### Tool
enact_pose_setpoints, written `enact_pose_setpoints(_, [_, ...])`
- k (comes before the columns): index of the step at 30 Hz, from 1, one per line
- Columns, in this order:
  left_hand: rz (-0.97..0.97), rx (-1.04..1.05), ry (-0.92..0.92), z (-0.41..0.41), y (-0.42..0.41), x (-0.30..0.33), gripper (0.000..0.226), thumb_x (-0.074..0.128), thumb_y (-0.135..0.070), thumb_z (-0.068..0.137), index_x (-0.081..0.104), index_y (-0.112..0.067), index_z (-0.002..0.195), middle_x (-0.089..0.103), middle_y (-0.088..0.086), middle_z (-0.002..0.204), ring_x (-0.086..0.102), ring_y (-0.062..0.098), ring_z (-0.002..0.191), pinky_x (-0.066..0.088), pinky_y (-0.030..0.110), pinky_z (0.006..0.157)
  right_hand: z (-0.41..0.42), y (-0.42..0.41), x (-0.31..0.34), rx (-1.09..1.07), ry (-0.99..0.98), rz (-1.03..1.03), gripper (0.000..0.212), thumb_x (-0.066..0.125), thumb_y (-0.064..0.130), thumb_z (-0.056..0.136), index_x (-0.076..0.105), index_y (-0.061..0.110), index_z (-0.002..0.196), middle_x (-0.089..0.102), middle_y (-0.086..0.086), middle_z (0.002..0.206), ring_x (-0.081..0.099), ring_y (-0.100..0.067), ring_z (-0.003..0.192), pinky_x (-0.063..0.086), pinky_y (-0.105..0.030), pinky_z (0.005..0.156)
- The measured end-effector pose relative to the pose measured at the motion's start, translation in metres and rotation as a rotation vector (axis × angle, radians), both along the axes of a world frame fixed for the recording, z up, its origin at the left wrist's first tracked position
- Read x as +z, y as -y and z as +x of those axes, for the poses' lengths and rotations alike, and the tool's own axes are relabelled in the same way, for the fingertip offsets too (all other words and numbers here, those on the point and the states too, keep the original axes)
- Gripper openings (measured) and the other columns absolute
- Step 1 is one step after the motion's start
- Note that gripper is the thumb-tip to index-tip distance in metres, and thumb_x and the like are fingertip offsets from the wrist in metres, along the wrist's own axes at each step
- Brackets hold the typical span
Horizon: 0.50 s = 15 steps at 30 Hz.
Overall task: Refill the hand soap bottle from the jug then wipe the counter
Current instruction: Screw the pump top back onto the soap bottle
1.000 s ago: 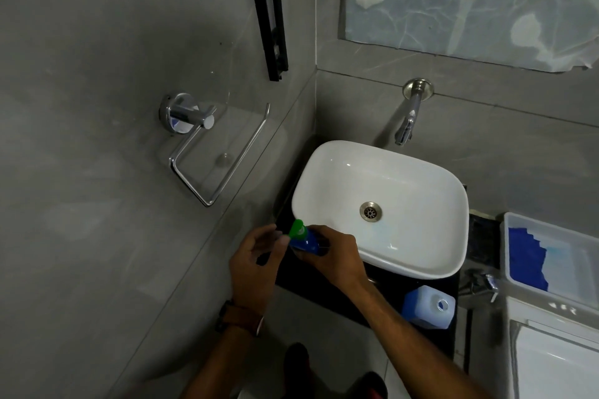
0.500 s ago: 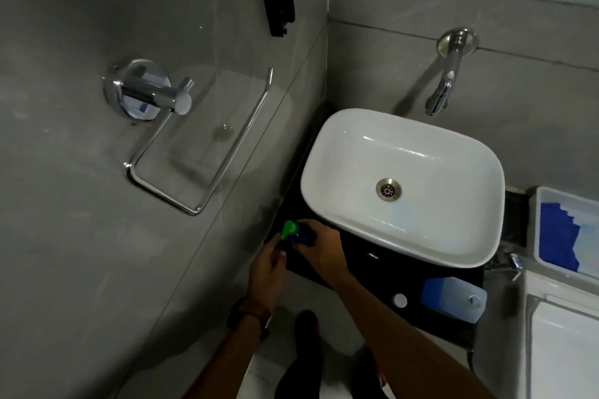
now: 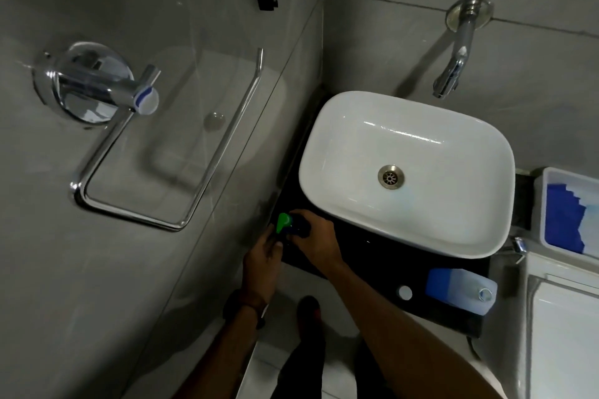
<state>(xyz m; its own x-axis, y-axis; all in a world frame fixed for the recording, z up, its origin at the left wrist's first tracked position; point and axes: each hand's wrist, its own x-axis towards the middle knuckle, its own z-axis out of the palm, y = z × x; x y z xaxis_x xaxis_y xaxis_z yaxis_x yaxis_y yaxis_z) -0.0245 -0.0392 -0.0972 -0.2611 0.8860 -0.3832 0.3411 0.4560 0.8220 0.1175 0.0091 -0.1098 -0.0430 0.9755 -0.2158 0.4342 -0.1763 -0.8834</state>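
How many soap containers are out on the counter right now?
2: a dark blue bottle with green pump gripped left of the white basin; a translucent plastic jug at the counter's right front.

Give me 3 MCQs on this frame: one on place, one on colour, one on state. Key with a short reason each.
1. Where does the refill jug stand?
A. in the basin
B. on the black counter, right of the soap bottle
C. on the floor

2. What colour is the pump head of the soap bottle?
A. green
B. red
C. white

3. What is the right hand doing?
A. hanging idle
B. turning the tap
C. gripping the soap bottle

Key:
1 B, it sits at the counter's front right with its white cap beside it.
2 A, bright green by the left hand.
3 C, fingers wrap the bottle.
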Motion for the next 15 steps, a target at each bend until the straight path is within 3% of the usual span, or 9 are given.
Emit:
enact_pose_setpoints(3, [-0.006,0.009,0.007,0.000,0.001,-0.001,0.045,0.059,-0.014,0.096,0.055,-0.022,0.140,0.063,-0.007,0.127,0.057,0.006,0.116,0.043,0.012,0.090,0.001,0.002,0.000,0.011,-0.002,-0.009,0.059,0.086,0.007,0.074,0.069,0.015,0.130,0.075,-0.005,0.123,0.067,-0.015,0.115,0.054,-0.033,0.103])
enact_pose_setpoints(6, [-0.005,0.071,0.059,0.000,0.006,-0.002,0.047,0.060,-0.010,0.094,0.055,-0.020,0.140,0.065,-0.010,0.119,0.060,0.005,0.110,0.044,-0.001,0.077,0.012,0.008,0.001,0.011,0.013,-0.025,0.073,0.092,0.013,0.071,0.063,0.014,0.138,0.071,-0.005,0.131,0.063,-0.015,0.122,0.050,-0.032,0.108])
enact_pose_setpoints(8, [-0.013,0.096,0.066,0.003,0.011,-0.003,0.044,0.061,-0.008,0.093,0.058,-0.024,0.133,0.066,-0.014,0.110,0.063,0.002,0.101,0.046,0.002,0.072,0.025,0.020,0.001,-0.020,0.010,-0.044,0.074,0.093,0.012,0.071,0.062,0.012,0.139,0.071,-0.006,0.131,0.064,-0.017,0.123,0.051,-0.033,0.108])
enact_pose_setpoints(10, [-0.032,0.086,0.060,0.008,0.020,-0.006,0.037,0.061,-0.008,0.092,0.060,-0.027,0.123,0.065,-0.005,0.110,0.063,0.005,0.099,0.046,0.011,0.073,0.041,0.038,0.000,-0.043,0.018,-0.058,0.070,0.091,0.012,0.074,0.063,0.012,0.137,0.071,-0.006,0.129,0.065,-0.016,0.121,0.053,-0.034,0.106])
enact_pose_setpoints(12, [-0.046,0.033,0.050,0.016,0.031,-0.011,0.031,0.062,-0.007,0.093,0.061,-0.026,0.117,0.064,0.003,0.112,0.063,0.011,0.097,0.046,0.017,0.075,0.058,0.062,0.000,-0.060,0.037,-0.082,0.063,0.089,0.012,0.078,0.064,0.013,0.136,0.071,-0.005,0.129,0.066,-0.016,0.120,0.055,-0.034,0.104])
enact_pose_setpoints(15, [-0.054,-0.084,0.014,0.036,0.047,-0.016,0.031,0.062,-0.003,0.092,0.061,-0.030,0.108,0.064,0.002,0.102,0.063,0.018,0.094,0.051,0.026,0.078,0.084,0.103,-0.001,-0.091,0.085,-0.092,0.049,0.083,0.007,0.080,0.070,0.011,0.128,0.072,-0.007,0.124,0.069,-0.020,0.114,0.057,-0.035,0.100])
